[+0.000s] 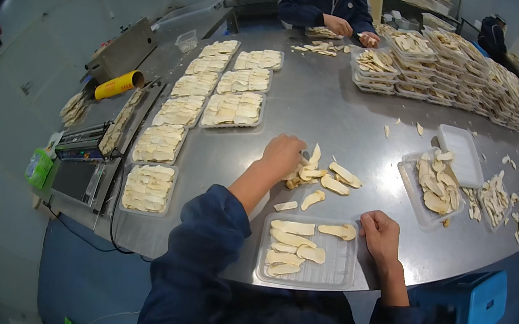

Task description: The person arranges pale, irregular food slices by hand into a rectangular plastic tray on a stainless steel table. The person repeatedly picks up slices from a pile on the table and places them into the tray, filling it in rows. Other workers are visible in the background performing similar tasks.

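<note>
My left hand (283,156) reaches over the left edge of a loose heap of sliced mushrooms (309,172); its fingertips are partly hidden, so whether they grip a slice is unclear. Close to the right rim of a clear plastic tray (349,273), my right hand (381,236) rests loosely curled, its palm side hidden. Several mushroom slices (291,239) lie in that tray, mostly along its left side, with one at the top right. Two single slices, one of them curved (313,200), lie on the steel table (239,159) between heap and tray.
Filled trays (148,187) stand in two columns at left, beside a wrapping machine (81,149). At right are a tray of larger slices (439,185), an empty white tray (461,156) and scraps. Stacked trays (421,70) and a co-worker (333,0) are across the table.
</note>
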Available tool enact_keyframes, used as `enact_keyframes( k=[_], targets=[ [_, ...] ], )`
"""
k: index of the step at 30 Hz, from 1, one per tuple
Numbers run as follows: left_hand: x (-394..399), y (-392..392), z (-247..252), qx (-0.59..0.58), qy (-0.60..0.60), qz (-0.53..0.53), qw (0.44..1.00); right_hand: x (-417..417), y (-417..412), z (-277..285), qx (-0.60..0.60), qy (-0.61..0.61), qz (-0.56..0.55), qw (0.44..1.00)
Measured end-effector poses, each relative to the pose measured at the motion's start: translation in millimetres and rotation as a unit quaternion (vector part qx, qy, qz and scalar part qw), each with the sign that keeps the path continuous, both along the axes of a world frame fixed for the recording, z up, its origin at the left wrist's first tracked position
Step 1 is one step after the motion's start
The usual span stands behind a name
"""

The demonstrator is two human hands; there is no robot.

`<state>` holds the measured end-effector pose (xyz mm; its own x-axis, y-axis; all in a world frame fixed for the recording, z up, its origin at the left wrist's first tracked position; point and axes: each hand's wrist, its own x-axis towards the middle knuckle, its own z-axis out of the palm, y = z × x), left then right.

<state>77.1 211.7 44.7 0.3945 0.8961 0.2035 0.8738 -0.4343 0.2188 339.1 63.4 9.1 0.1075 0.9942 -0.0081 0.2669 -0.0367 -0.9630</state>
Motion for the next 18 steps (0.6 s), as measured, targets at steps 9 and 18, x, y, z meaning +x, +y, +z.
enact_keyframes(
  k=[9, 18],
  targets=[
    [-7, 1, -5, -0.022, 0.027, -0.017, 0.999, 4, 4, -6, 0.008, -0.025, 0.005, 1.0],
    [-24, -47, 37, -0.056, -0.279, 0.06, 0.957, 4, 3, -11, 0.017, -0.045, 0.005, 0.999]
  ],
)
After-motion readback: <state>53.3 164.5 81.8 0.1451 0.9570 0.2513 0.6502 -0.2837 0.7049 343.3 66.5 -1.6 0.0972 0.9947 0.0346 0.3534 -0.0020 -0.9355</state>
